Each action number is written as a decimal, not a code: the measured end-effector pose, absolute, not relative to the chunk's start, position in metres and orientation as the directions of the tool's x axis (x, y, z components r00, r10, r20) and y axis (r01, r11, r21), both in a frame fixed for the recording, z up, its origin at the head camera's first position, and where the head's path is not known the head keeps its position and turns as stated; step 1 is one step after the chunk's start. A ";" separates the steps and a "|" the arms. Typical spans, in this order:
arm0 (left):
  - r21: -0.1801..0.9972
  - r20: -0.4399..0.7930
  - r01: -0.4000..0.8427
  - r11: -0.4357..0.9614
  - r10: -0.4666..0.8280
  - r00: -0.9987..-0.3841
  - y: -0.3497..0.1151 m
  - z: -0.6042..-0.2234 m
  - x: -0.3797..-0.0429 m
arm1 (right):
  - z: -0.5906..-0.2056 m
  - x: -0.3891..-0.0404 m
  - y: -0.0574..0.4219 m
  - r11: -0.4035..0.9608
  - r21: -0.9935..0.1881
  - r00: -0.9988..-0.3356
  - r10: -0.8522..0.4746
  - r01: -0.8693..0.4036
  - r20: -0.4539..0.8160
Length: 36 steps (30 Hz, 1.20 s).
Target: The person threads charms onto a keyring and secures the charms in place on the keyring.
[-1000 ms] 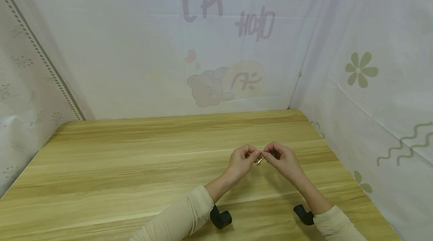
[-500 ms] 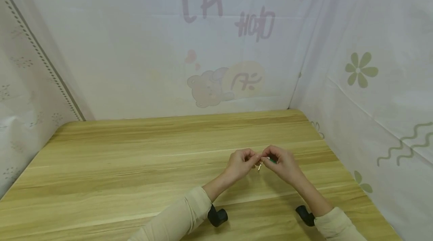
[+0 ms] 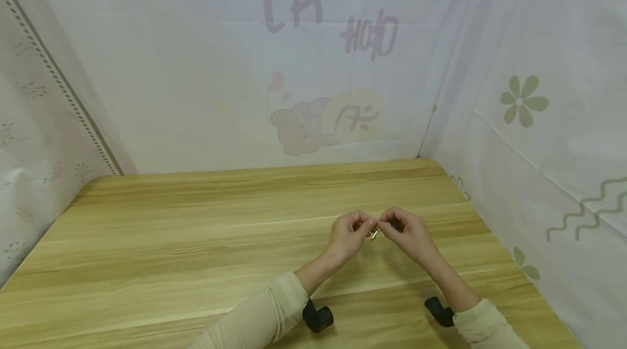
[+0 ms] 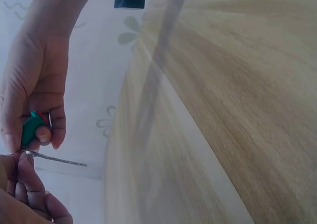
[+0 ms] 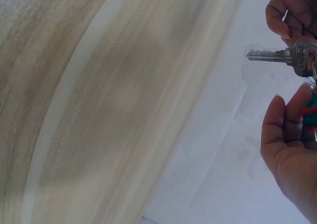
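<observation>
Over the right half of the table, both hands meet at the fingertips around a small key ring. My left hand (image 3: 346, 237) pinches the ring with thumb and finger. From the opposite side my right hand (image 3: 409, 232) pinches at the ring, its fingers curled around a green keychain charm with red trim (image 4: 32, 127). A silver metal key (image 5: 297, 58) dangles from the ring, its toothed blade sticking out between the two hands. Fingertips hide most of the ring in every view. In the head view the key (image 3: 374, 235) looks brassy and slants downward.
Beneath the hands lies a wood-grain table (image 3: 196, 245). White printed cloth (image 3: 196, 66) walls in its back and sides. Black curved pieces (image 3: 318, 319) show near each wrist, by the beige sleeves (image 3: 264, 305).
Half a second ago the hands sat slightly lower, with the green charm showing in the right palm and the key hanging steeper. The right hand has risen a little since; the charm is hidden there.
</observation>
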<state>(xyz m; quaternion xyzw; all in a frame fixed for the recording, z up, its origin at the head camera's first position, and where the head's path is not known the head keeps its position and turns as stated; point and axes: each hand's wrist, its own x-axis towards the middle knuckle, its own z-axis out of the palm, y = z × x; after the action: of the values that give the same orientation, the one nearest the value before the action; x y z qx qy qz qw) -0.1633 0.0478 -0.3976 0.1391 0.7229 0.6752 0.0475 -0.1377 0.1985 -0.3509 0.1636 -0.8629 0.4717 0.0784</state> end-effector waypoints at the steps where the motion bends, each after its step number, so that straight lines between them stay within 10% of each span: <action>1: 0.990 0.119 0.135 0.043 0.260 -0.958 0.048 -0.398 -0.163 | -0.351 -0.138 0.198 0.497 -0.792 -0.935 -0.205 -0.354 0.289; 36: 0.979 0.114 0.162 0.124 0.328 -0.938 0.043 -0.393 -0.159 | -0.375 -0.153 0.218 0.390 -0.882 -0.946 -0.283 -0.264 0.159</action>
<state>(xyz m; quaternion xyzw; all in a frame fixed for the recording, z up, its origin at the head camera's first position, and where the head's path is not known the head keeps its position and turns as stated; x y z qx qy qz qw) -0.1587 0.0430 -0.3933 0.1642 0.7468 0.6412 0.0646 -0.1531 0.2182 -0.3755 0.1641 -0.8336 0.5274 -0.0087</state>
